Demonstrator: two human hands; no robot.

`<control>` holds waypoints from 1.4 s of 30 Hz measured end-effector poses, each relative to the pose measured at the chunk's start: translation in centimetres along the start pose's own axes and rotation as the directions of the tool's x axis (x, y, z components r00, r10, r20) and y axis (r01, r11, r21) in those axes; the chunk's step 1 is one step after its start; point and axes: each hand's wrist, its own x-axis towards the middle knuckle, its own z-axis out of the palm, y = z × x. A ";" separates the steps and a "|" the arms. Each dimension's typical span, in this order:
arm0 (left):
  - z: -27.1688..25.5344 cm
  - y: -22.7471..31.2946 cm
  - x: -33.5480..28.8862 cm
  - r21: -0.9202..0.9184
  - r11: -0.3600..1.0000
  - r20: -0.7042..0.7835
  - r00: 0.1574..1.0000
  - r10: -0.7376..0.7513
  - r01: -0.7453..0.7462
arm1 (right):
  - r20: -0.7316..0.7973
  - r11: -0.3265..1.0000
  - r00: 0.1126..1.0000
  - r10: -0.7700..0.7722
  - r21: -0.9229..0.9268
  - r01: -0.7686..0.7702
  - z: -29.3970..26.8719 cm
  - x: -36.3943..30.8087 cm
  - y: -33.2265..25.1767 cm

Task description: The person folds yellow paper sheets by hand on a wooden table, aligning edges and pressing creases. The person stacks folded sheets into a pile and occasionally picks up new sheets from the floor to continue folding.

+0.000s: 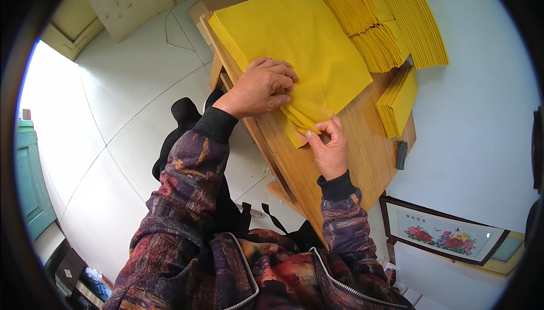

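Observation:
A thick stack of yellow sheets [294,32], which look like paper or thin fabric, lies on the wooden table [362,134]. At the stack's near corner, several yellow sheets [306,114] are bunched and folded. My left hand [263,86] rests on the stack with its fingers bent over the gathered part; whether it grips a fold is hard to see. My right hand [328,143] pinches the near edge of the folded yellow sheets between thumb and fingers.
Folded yellow bundles [368,21] stand along the table's far right side, with a smaller yellow bundle [396,100] nearer. A dark grey block [401,155] sits by the right edge. A framed flower picture [442,233] stands at lower right. Black cloth [184,117] shows left of the table.

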 end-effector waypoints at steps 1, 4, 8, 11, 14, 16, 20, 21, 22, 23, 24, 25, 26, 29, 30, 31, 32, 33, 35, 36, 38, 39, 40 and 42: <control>-0.1 0.0 0.0 -0.004 1.000 0.013 1.000 -0.009 0.010 | -0.004 1.000 1.000 -0.012 0.004 0.012 0.0 0.0 0.1; -0.4 0.0 -0.2 -0.014 1.000 0.034 0.999 -0.002 0.003 | -0.013 1.000 1.000 -0.021 0.010 0.021 -0.1 0.0 0.4; -0.7 0.0 -0.2 -0.028 1.000 0.067 0.998 0.005 -0.003 | -0.011 0.995 0.997 -0.081 -0.056 0.080 -0.4 0.1 1.1; -0.8 0.0 -0.1 -0.031 1.000 0.083 0.997 -0.003 0.006 | -0.023 0.998 0.998 -0.055 -0.012 0.055 -0.4 0.0 1.3; -0.9 0.0 -0.2 -0.036 0.999 0.092 0.996 -0.007 0.011 | -0.021 0.997 0.998 -0.066 -0.039 0.066 -0.5 0.0 1.3; -0.9 0.0 -0.2 -0.034 0.999 0.099 0.995 -0.013 0.016 | -0.026 0.999 0.998 -0.052 -0.014 0.052 -0.4 0.0 1.3; -0.8 -0.1 -0.2 -0.028 1.000 0.089 0.996 -0.007 0.010 | -0.026 0.998 0.998 -0.060 -0.011 0.060 -0.4 0.0 1.5; -0.8 -0.1 -0.2 -0.029 1.000 0.084 0.996 -0.004 0.006 | -0.028 0.998 0.998 -0.056 -0.006 0.056 -0.4 0.0 1.6; -0.7 -0.1 -0.1 -0.033 0.999 0.082 0.997 -0.006 0.009 | -0.032 0.998 0.998 -0.055 0.006 0.055 -0.4 0.0 1.7; -0.7 -0.1 -0.1 -0.026 1.000 0.073 0.997 -0.002 0.003 | -0.031 0.998 0.998 -0.052 0.026 0.053 -0.4 0.0 1.7; -0.6 -0.1 -0.1 -0.022 1.000 0.068 0.998 -0.003 0.004 | -0.036 0.998 0.998 -0.057 0.018 0.057 -0.3 0.0 1.7; -0.6 0.0 -0.1 -0.023 1.000 0.066 0.998 -0.010 0.011 | -0.036 0.998 0.998 -0.059 0.017 0.060 -0.3 0.0 1.6; -0.5 0.0 -0.1 -0.008 1.000 0.061 0.998 0.001 0.000 | -0.038 0.998 0.998 -0.051 0.025 0.052 -0.3 0.0 1.5; -0.5 0.2 -0.2 0.019 1.000 0.053 0.998 0.014 -0.015 | -0.046 1.000 0.999 -0.016 -0.014 0.016 0.0 -0.2 0.9; -0.5 0.2 -0.2 0.027 0.999 0.048 0.999 0.020 -0.021 | -0.073 0.998 0.995 -0.063 -0.008 0.062 0.1 -0.4 0.7; -0.5 0.2 -0.2 0.034 0.999 0.042 0.999 0.025 -0.027 | -0.109 0.997 0.991 -0.081 -0.007 0.081 0.4 -0.6 0.5; -0.4 0.3 -0.2 0.034 0.999 0.034 0.999 0.025 -0.026 | -0.132 0.992 0.983 -0.124 -0.009 0.123 0.6 -0.8 0.3; -0.3 0.3 -0.1 0.035 0.999 0.025 0.999 0.023 -0.024 | -0.167 0.980 0.971 -0.169 -0.136 0.147 0.6 -0.9 0.2; -0.2 0.3 -0.1 0.037 0.999 0.006 1.000 0.013 -0.014 | -0.187 0.896 0.931 -0.313 -0.384 0.224 0.8 -1.1 0.1; -0.1 0.3 0.0 0.038 0.999 -0.003 1.000 0.005 -0.005 | -0.170 0.866 0.915 -0.367 -0.421 0.270 0.8 -1.2 0.2; 0.1 0.4 0.0 0.040 0.999 -0.012 1.000 -0.005 0.006 | -0.132 0.792 0.864 -0.487 -0.484 0.372 0.9 -1.3 0.4; 0.1 0.4 0.0 0.042 0.999 -0.013 1.000 -0.010 0.011 | -0.100 0.770 0.870 -0.483 -0.522 0.367 0.8 -1.3 0.6; 0.1 0.4 0.0 0.044 0.999 -0.014 1.000 -0.016 0.016 | -0.065 0.742 0.872 -0.486 -0.557 0.372 0.7 -1.3 0.8; 0.1 0.3 0.1 0.037 0.999 -0.017 1.000 -0.012 0.013 | -0.008 0.730 0.883 -0.469 -0.567 0.383 0.4 -1.1 1.2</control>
